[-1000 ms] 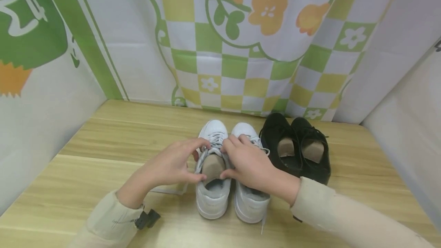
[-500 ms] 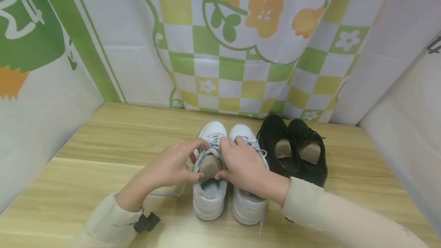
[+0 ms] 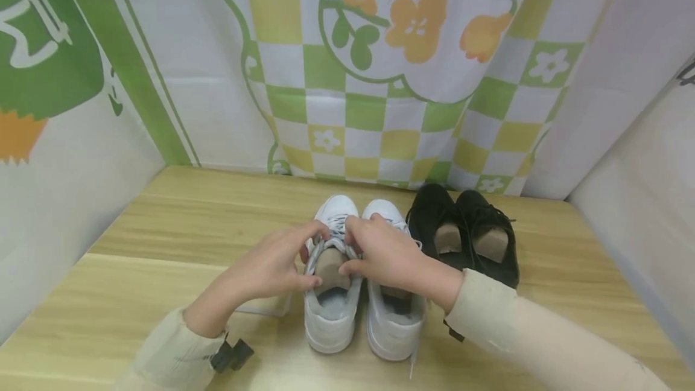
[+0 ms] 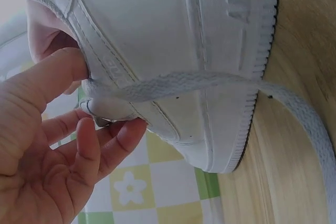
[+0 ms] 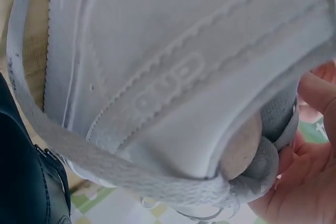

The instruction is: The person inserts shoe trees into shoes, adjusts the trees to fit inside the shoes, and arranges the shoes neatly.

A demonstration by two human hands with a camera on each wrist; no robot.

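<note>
A pair of white lace-up sneakers stands side by side on the wooden table, toes away from me. At the left sneaker (image 3: 328, 327), my left hand (image 3: 271, 261) holds the outer edge of the opening, thumb at the collar and curled fingers by the laces. My right hand (image 3: 388, 258) reaches across the right sneaker (image 3: 393, 336) and grips the left sneaker's inner edge near the tongue. A beige insert (image 3: 330, 270) shows inside the left opening. One loose grey-white lace (image 4: 184, 81) hangs down the sneaker's side in the left wrist view.
Two black shoes (image 3: 431, 213) stand close on the right, also with beige inserts. A thin white outline (image 3: 266, 308) lies on the tabletop (image 3: 174, 222) left of the sneakers. A patterned cloth (image 3: 364, 110) hangs behind, and pale walls close both sides.
My right hand has shifted slightly left and forward, its thumb now over the left sneaker's opening. My left hand stays at the same edge. The head view has shifted a little.
</note>
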